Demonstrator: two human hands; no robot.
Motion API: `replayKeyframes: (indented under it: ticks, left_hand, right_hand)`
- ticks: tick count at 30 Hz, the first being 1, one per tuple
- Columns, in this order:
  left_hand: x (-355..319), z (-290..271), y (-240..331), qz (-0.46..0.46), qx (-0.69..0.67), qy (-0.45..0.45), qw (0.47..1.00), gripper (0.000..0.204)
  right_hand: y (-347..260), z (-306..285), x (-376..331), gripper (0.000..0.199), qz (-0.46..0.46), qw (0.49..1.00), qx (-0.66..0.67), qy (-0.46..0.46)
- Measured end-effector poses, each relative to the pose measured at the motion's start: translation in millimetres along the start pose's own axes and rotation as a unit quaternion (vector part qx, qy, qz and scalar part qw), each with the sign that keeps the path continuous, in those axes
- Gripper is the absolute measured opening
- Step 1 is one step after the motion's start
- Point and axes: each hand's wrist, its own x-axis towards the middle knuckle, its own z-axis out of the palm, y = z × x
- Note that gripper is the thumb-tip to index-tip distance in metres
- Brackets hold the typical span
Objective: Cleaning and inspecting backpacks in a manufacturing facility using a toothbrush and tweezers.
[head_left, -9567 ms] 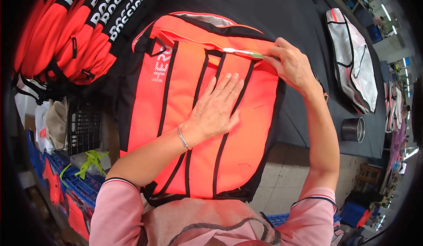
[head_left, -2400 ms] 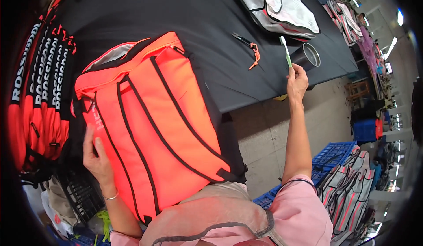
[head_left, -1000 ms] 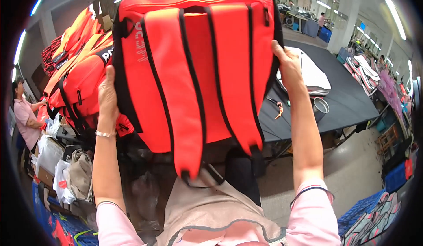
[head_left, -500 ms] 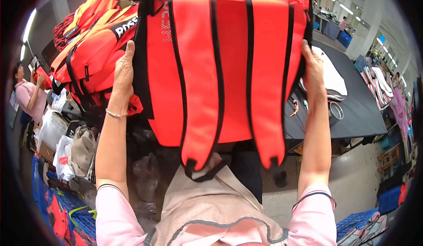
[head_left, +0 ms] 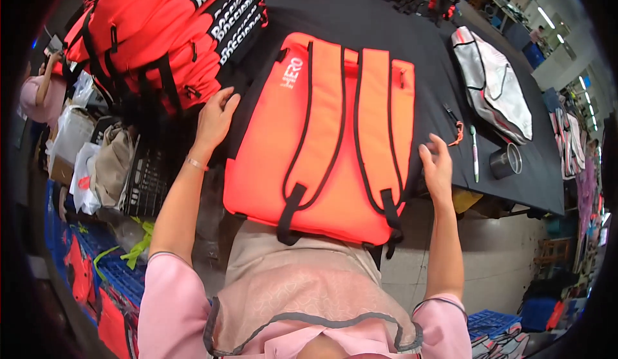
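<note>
A red-orange backpack (head_left: pixel 267 156) lies flat on the black-covered table (head_left: pixel 335 5), its two padded shoulder straps facing up and its bottom edge toward me. Black webbing hangs from the lower strap ends. To its left, my left hand (head_left: pixel 215 118) is off the bag, fingers apart, close to the stacked bags. My right hand (head_left: pixel 436 166) hovers just beside the bag's right edge with its fingers loosely spread and nothing in them.
Red backpacks (head_left: pixel 148 31) are piled at the left. Toward the right are a white-grey bag (head_left: pixel 492 85), a dark metal cup (head_left: pixel 506 161), a toothbrush-like stick (head_left: pixel 475 153) and an orange cord (head_left: pixel 458 134). Blue crates (head_left: pixel 122 272) stand low left; a person (head_left: pixel 42 95) stands farther left.
The backpack, held up between both hands before, now lies on the table. Both hands have let go of it and moved lower, and my view has tilted down toward the tabletop.
</note>
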Motion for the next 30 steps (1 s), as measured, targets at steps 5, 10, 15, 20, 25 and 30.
replayKeyframes:
  ticks: [5,10,15,20,25,30]
  left_hand:
    - [-66.9,-20.7,2.0,-0.039,-0.102,0.038,0.993,0.026]
    - [-53.3,6.0,114.5,0.228,-0.054,-0.001,0.972,0.018]
    - [-102.9,68.6,167.0,0.312,0.117,-0.197,0.922,0.079]
    - [-87.2,62.9,123.8,0.177,0.132,-0.233,0.947,0.078]
    - [-56.2,6.6,104.7,-0.007,-0.140,-0.371,0.918,0.075]
    - [-60.2,-14.5,88.0,-0.096,-0.378,-0.382,0.838,0.075]
  right_hand:
    - [-13.1,-0.9,-18.7,0.017,-0.049,0.999,0.013,0.020]
    - [-93.4,53.0,8.4,0.012,-0.332,0.937,-0.111,-0.016]
    - [-78.3,99.3,39.6,0.028,-0.363,0.904,-0.203,-0.097]
    - [-58.4,98.1,43.6,0.037,-0.320,0.884,-0.261,-0.219]
    - [-46.2,97.0,44.5,0.037,-0.340,0.887,-0.242,-0.199]
    - [-90.0,94.7,50.0,0.032,-0.232,0.931,-0.171,-0.222]
